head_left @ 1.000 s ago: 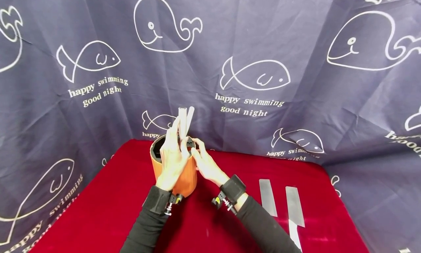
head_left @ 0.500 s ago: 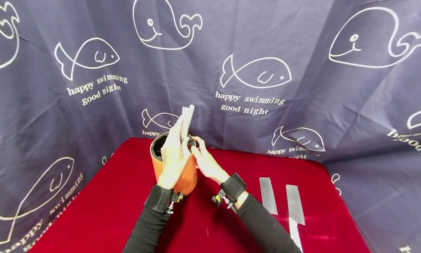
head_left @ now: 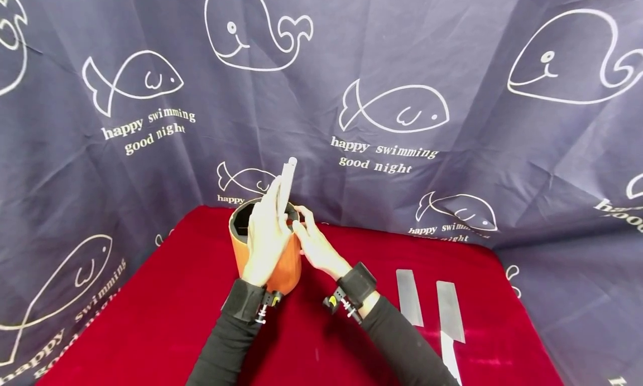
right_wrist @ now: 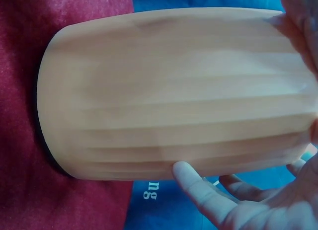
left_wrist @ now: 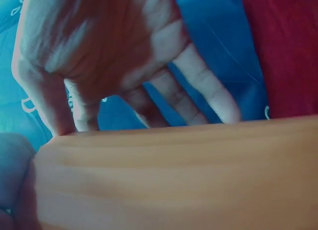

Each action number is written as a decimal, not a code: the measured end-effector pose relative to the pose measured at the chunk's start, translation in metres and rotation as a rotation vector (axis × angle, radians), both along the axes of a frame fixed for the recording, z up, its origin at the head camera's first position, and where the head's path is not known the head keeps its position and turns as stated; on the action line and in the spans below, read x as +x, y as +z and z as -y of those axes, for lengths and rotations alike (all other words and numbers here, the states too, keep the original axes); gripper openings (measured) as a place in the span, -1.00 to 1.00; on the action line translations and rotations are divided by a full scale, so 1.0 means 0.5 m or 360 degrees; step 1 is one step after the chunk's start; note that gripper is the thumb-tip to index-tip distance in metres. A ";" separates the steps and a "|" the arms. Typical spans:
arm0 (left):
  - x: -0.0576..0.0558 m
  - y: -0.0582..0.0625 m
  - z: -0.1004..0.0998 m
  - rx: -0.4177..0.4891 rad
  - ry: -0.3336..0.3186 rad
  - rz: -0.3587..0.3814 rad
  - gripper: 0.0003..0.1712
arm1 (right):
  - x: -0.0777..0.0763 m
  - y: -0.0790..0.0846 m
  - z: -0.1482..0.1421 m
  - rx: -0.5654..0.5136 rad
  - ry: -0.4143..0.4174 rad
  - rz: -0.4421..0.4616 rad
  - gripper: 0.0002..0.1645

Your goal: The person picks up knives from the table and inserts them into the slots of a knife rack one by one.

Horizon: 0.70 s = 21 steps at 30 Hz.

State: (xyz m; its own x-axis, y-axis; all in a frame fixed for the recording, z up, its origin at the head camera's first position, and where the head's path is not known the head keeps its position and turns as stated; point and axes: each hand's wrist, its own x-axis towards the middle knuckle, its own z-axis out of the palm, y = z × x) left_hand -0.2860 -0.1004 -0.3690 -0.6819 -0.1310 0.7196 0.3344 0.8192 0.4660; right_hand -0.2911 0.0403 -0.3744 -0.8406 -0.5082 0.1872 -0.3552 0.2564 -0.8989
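Observation:
An orange ribbed holder [head_left: 283, 266] with a dark inside stands on the red cloth in the head view; its ribbed side fills much of the right wrist view. White handles [head_left: 287, 179] rise from its opening, leaning right; what they belong to is hidden inside. My left hand [head_left: 265, 238] lies along the handles with its fingers extended, touching them. In the left wrist view its fingertips [left_wrist: 226, 108] reach behind the holder's rim. My right hand [head_left: 316, 246] holds the holder's right rim, one finger [right_wrist: 198, 190] lying along the ribbed side.
Two flat grey blade-like pieces [head_left: 409, 298] [head_left: 451, 310] lie on the red cloth [head_left: 150, 319] right of the right forearm. A white strip [head_left: 450, 358] extends from the farther right one. A dark fish-print curtain [head_left: 301, 112] hangs behind the table.
The nearer white handle has tilted right under my left hand and now lines up against the other one. My right hand keeps its place on the rim. The head view has shifted slightly.

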 end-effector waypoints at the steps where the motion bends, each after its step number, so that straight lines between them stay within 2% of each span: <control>1: 0.000 0.001 0.001 0.0018 0.0000 0.0005 0.00 | -0.006 -0.007 0.002 -0.0005 0.0006 0.0009 -0.40; 3: 0.000 0.002 0.002 0.0042 0.0004 0.0020 0.01 | -0.021 -0.024 0.005 -0.0016 0.0004 0.0029 -0.40; 7: 0.000 0.000 0.002 0.0192 -0.0028 0.0050 0.00 | -0.042 -0.056 0.011 -0.0037 -0.0038 0.0040 -0.38; 13: 0.002 0.000 0.001 0.0316 -0.0085 -0.0031 -0.08 | -0.045 -0.066 0.012 -0.0050 -0.0081 0.0014 -0.40; 21: 0.005 -0.009 -0.001 0.0306 0.0046 -0.0186 -0.26 | -0.046 -0.070 0.014 -0.0055 -0.0075 0.0024 -0.40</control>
State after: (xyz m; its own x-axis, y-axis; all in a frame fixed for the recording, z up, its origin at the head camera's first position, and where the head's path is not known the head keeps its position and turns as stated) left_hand -0.2837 -0.1000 -0.3736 -0.5894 -0.2916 0.7534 0.3728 0.7292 0.5738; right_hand -0.3143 0.0335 -0.4095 -0.8663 -0.4616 0.1911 -0.3299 0.2412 -0.9127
